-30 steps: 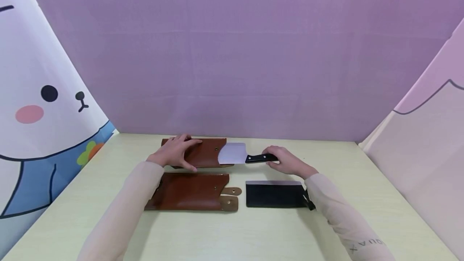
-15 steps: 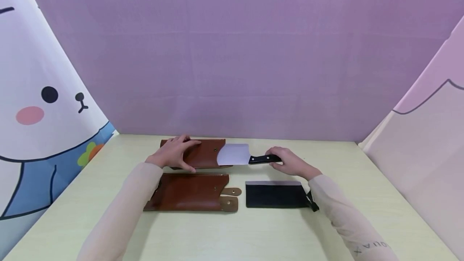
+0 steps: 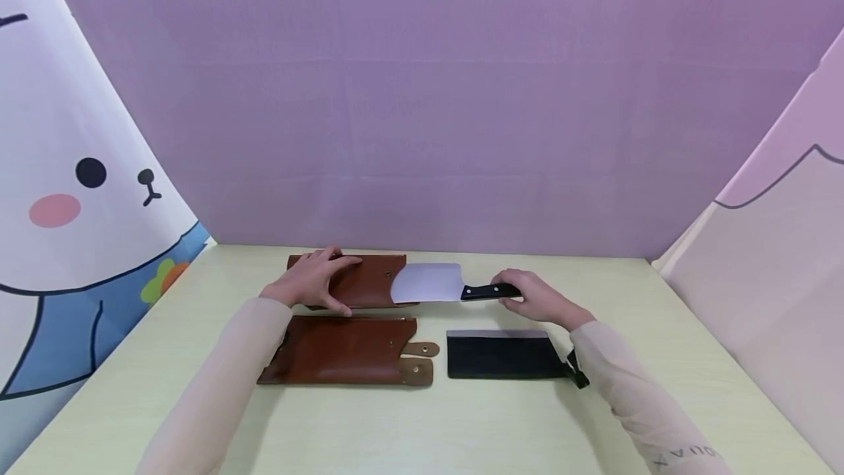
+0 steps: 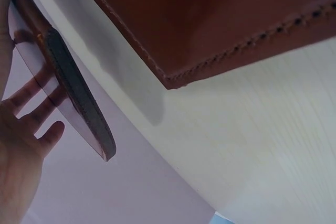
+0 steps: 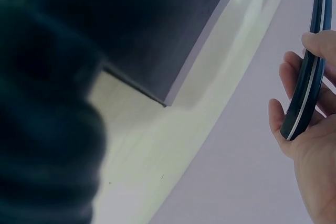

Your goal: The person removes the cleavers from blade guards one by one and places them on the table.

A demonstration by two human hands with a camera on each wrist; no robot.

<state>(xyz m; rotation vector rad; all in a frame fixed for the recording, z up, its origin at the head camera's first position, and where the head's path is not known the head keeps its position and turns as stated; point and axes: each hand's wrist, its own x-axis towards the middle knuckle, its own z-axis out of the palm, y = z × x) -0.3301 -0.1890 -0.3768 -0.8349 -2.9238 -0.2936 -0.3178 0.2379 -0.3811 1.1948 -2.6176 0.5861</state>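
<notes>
At the back of the table, my left hand (image 3: 310,281) holds a brown leather knife sheath (image 3: 369,281), thumb at its near edge and fingers over the far side. My right hand (image 3: 537,297) grips the black riveted handle (image 3: 484,292) of a cleaver, also seen as a handle (image 5: 310,72) in the right wrist view. The cleaver's shiny blade (image 3: 428,283) sticks out of the sheath's right end; its tip part is hidden inside. In the left wrist view, the sheath's edge (image 4: 79,87) lies along my left fingers.
A second brown sheath (image 3: 343,350) with two snap straps lies nearer, below the left hand. Beside it is a second cleaver with a dark blade (image 3: 504,356), its handle partly hidden by my right sleeve. A purple wall (image 3: 422,130) stands behind the table.
My right hand has moved to the right with the cleaver, and more of the blade shows outside the sheath. The left hand and sheath have shifted slightly left.
</notes>
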